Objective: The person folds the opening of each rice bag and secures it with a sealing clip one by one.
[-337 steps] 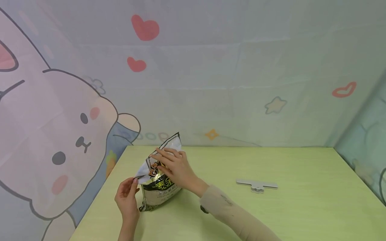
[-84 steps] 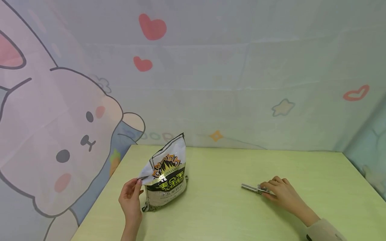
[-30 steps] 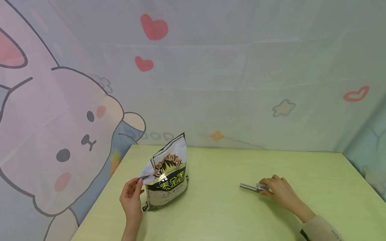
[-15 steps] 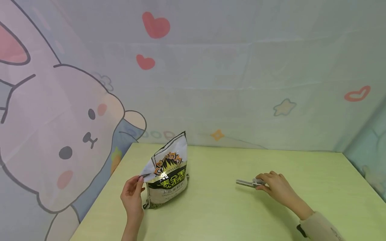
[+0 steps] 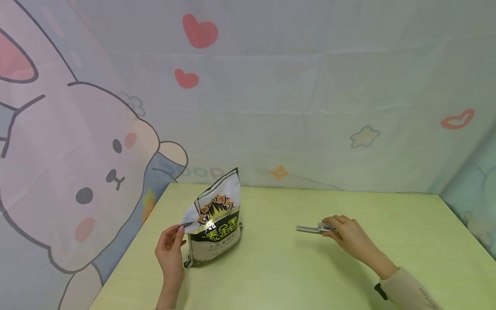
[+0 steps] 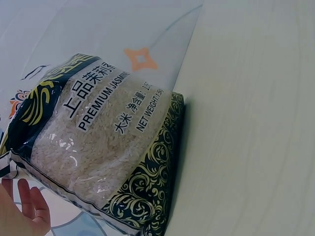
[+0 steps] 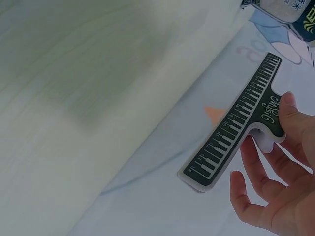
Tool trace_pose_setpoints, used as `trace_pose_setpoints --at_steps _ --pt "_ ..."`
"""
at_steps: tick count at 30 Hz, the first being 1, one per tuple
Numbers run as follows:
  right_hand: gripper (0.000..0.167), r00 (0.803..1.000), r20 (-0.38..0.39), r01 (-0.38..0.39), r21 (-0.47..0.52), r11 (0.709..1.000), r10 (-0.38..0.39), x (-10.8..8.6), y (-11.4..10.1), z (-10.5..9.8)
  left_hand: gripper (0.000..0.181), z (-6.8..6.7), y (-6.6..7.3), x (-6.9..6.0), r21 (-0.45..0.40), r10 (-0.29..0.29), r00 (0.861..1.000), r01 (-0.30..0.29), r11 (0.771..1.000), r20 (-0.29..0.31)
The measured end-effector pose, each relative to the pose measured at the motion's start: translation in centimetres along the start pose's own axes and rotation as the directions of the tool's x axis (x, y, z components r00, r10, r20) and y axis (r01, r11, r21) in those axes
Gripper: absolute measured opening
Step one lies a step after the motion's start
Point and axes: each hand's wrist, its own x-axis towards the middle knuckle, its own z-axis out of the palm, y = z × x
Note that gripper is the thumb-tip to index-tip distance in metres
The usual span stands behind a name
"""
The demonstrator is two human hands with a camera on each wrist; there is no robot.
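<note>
Currently your left hand (image 5: 170, 252) pinches the upper left edge of the rice bag (image 5: 217, 237), while your right hand (image 5: 352, 239) grips the clip (image 7: 231, 132) between thumb and fingers, above the tabletop (image 5: 279, 267). Your bag stands on that tabletop, well to the clip's left. Behind them, your backdrop (image 5: 348, 77) shows a rabbit (image 5: 100, 172) and hearts (image 5: 200, 32).
</note>
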Motion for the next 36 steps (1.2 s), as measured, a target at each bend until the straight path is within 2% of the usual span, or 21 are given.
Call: trace_pose_setpoints --at_steps 7,14,23,36 --pt "0.034 0.999 -0.032 0.027 0.029 0.999 -0.026 0.7 -0.7 -0.2 0.013 -0.1 0.0 0.1 0.009 -0.003 1.000 0.003 1.000 -0.003" --pt "0.033 0.999 -0.031 0.045 0.045 0.998 -0.044 1.5 -1.4 -0.6 0.012 0.0 -0.1 0.1 0.012 -0.008 1.000 0.008 1.000 -0.007" --pt "0.030 0.993 -0.054 0.106 0.101 0.989 -0.101 2.3 -2.2 -1.0 0.013 0.0 -0.1 0.1 0.007 -0.015 1.000 0.015 1.000 -0.006" --pt "0.030 0.991 -0.082 0.113 0.068 0.991 -0.107 3.7 -3.7 -1.4 0.013 -0.2 -0.2 0.0 0.012 0.019 1.000 -0.019 1.000 0.013"
